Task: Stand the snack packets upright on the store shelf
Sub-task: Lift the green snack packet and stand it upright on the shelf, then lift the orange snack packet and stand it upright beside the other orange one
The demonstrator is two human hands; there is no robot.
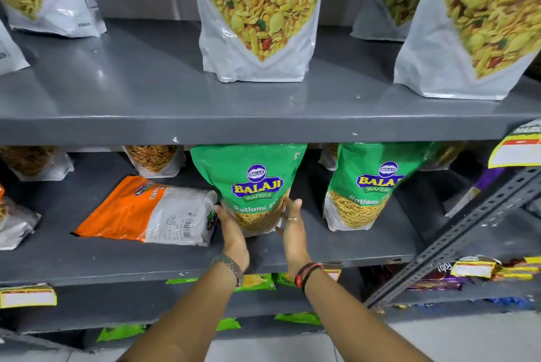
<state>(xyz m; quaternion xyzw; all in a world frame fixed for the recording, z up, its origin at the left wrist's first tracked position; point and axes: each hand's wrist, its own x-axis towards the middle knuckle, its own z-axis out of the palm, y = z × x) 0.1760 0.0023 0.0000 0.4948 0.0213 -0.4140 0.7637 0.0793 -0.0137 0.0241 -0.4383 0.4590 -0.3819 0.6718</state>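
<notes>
Green sev packet [251, 186] held upright on shelf [336, 244], left hand [232, 228] and right hand [292, 227] grips closed on its sides; orange packet [146, 211] laid flat at 9 o'clock

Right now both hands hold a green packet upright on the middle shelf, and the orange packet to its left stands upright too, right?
Not quite. In the head view the orange packet lies flat on its side. Both hands, left hand and right hand, do hold the green packet upright.

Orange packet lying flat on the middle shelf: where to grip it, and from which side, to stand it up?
Probably pinch the orange packet by its orange sealed end at front left, the end nearest the shelf's front edge, coming from the front. It lies flat with its white end angled back beside the held green packet, so that end is crowded.
</notes>
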